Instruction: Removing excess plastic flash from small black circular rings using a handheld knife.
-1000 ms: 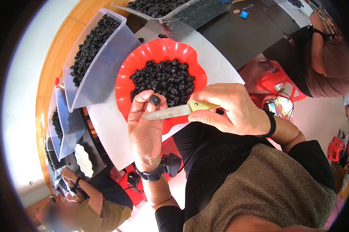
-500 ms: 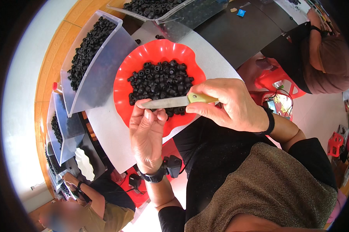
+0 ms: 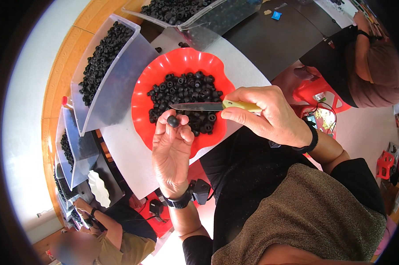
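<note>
My left hand (image 3: 171,152) is closed, palm up, with a small round black rubber-like part (image 3: 173,121) at its fingertips. My right hand (image 3: 270,115) grips a knife (image 3: 241,105) by its yellow-green handle. The blade points left, just above the black part and apart from it. Beneath both hands stands a red scalloped bowl (image 3: 142,95), with a heap of similar black parts (image 3: 186,90) inside. The blade hides some of the heap.
Clear plastic bins (image 3: 117,81) of black parts stand left of the bowl and behind it. The bowl rests on a pale tabletop (image 3: 124,159). A dark table (image 3: 270,39) lies at the far right. Co-workers sit at lower left and upper right, near a red stool (image 3: 307,90).
The knife blade has lifted off my left fingertips and shifted slightly up and right. The black part, mostly hidden before, now shows in my left fingers.
</note>
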A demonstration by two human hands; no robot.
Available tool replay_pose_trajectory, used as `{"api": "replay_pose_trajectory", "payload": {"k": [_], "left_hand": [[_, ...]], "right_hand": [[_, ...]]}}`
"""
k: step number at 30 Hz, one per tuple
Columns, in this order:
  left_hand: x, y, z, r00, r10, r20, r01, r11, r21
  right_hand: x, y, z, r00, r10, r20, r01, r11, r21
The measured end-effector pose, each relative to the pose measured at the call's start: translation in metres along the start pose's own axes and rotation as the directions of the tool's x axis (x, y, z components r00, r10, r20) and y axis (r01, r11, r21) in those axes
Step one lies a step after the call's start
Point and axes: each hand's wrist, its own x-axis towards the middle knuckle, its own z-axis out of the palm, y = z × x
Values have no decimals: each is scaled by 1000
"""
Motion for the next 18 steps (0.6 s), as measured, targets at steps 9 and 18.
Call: {"api": "replay_pose_trajectory", "payload": {"k": [9, 18], "left_hand": [[0, 1, -1, 999, -39, 11, 40, 998, -44], [1, -3, 3, 998, -15, -54, 14, 1000, -22]], "right_hand": [[-1, 1, 1, 1000, 2, -22, -1, 1000, 30], [-2, -7, 3, 999, -25, 44, 24, 999, 33]]}}
